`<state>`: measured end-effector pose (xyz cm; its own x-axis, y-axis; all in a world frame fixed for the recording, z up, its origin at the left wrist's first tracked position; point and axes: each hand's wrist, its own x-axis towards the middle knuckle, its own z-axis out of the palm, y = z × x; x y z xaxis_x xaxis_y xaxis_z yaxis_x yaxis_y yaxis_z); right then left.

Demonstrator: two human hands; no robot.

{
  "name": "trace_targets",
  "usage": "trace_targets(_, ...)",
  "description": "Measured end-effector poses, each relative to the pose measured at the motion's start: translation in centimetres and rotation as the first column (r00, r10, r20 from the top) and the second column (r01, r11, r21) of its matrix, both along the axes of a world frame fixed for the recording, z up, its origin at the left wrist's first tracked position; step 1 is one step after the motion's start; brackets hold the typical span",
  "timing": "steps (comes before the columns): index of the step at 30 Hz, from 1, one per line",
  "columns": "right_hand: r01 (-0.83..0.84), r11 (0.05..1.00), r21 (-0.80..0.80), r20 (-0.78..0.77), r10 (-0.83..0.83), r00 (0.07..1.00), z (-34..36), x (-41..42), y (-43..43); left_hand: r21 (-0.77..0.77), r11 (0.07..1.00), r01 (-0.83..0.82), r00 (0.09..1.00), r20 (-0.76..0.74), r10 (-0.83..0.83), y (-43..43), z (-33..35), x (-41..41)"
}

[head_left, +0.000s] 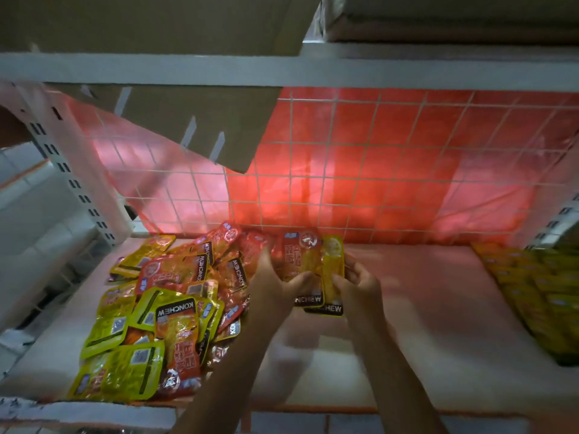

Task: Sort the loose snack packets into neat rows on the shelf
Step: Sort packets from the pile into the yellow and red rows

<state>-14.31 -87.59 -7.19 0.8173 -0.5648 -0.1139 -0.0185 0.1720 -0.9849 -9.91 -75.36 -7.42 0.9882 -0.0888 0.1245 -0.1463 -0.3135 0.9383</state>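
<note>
1. The left hand [275,277] and right hand [357,283] both grip a few packets [308,261], held over mid-shelf [423,292].
2. Done so far: tidy yellow rows [532,292] on the right.
3. Left to do: a big jumbled pile [163,308] on the left. Looks barely half done, imo.

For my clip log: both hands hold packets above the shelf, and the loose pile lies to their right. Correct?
No. The head view shows the loose pile to the left of the hands, not the right. The left hand and right hand do hold packets above the shelf.
</note>
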Motion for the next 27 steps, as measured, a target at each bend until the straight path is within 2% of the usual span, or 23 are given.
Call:
trace_targets(4,0.100,0.995,0.028,0.017,-0.100,0.995,-0.1,-2.2,-3.6,-0.154,0.987,0.053,0.984,-0.159,-0.077,-2.5,-1.0,-0.2)
trace_targets(9,0.152,0.988,0.020,0.069,-0.153,0.986,-0.4,-5.4,-8.0,-0.361,0.919,0.160,0.934,-0.245,-0.258,-6.9,-0.4,-2.8)
trace_targets(13,0.215,0.976,0.010,0.089,-0.215,0.972,-0.5,-8.4,-12.0,-0.429,0.880,0.205,0.894,-0.284,-0.347,-10.9,-0.2,-5.1)
trace_targets(17,0.210,0.978,0.014,0.117,-0.211,0.971,-0.3,-11.8,-16.1,-0.526,0.806,0.272,0.858,-0.247,-0.451,-15.4,-0.2,-8.6)
trace_targets(19,0.211,0.977,-0.013,0.136,-0.207,0.969,0.0,-13.5,-18.2,-0.550,0.781,0.296,0.846,-0.228,-0.481,-17.9,-0.3,-10.7)
trace_targets(22,0.180,0.979,-0.096,0.146,-0.166,0.975,0.4,-16.0,-21.0,-0.511,0.806,0.298,0.853,-0.236,-0.465,-21.5,-0.1,-13.6)
trace_targets(25,0.155,0.987,-0.047,0.091,-0.151,0.984,0.1,-18.5,-23.5,-0.475,0.827,0.301,0.850,-0.259,-0.458,-24.7,0.2,-16.5)
trace_targets(27,0.110,0.989,-0.100,0.046,-0.106,0.993,-0.3,-20.1,-25.1,-0.456,0.836,0.305,0.855,-0.255,-0.451,-26.5,0.3,-18.2)
